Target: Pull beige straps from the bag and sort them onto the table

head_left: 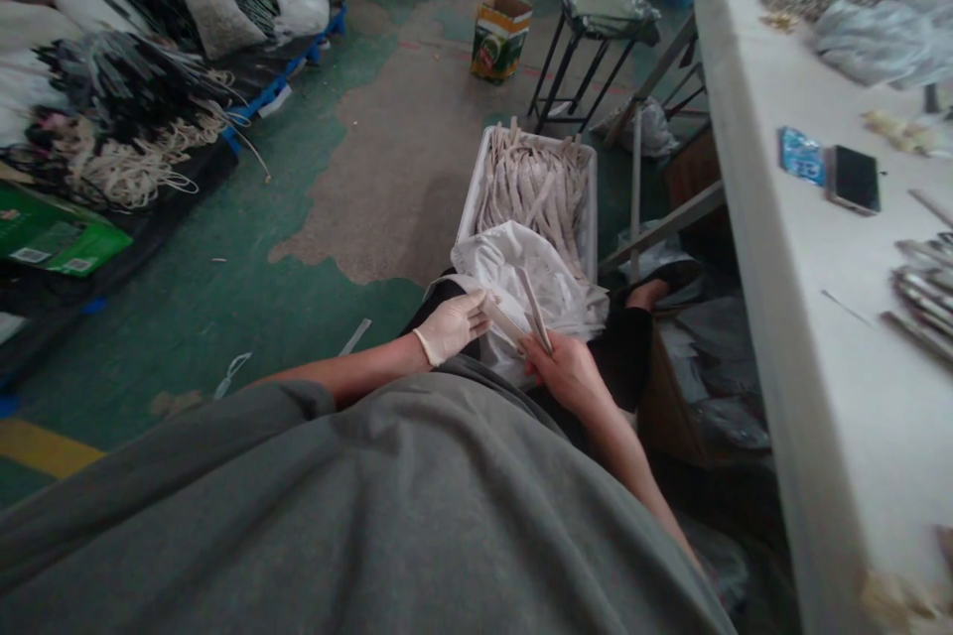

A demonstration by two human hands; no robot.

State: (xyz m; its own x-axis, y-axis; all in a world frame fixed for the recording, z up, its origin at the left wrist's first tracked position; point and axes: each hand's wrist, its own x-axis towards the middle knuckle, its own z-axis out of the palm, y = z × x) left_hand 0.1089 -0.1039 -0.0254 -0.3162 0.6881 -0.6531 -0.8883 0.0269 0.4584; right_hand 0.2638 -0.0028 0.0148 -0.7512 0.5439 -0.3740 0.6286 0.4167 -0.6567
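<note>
Just below frame centre, our right hand (567,372) clasps a pale strip (532,303); whether our gloved left hand (453,327) grips, we cannot tell.

Left arm (372,369): emerging bare from a grey sleeve (302,399), reaching inward across the lap's near edge. Left hand (453,327): wearing a pale glove (439,337) ending at the wrist; fingers lying close together, pointing toward the right hand; grip not discernible. Right arm (644,476): slanting forward and inward, showing bare skin. Right hand (567,369): going ungloved, curling its fingers into a closed grip, hovering just beside the left.
</note>
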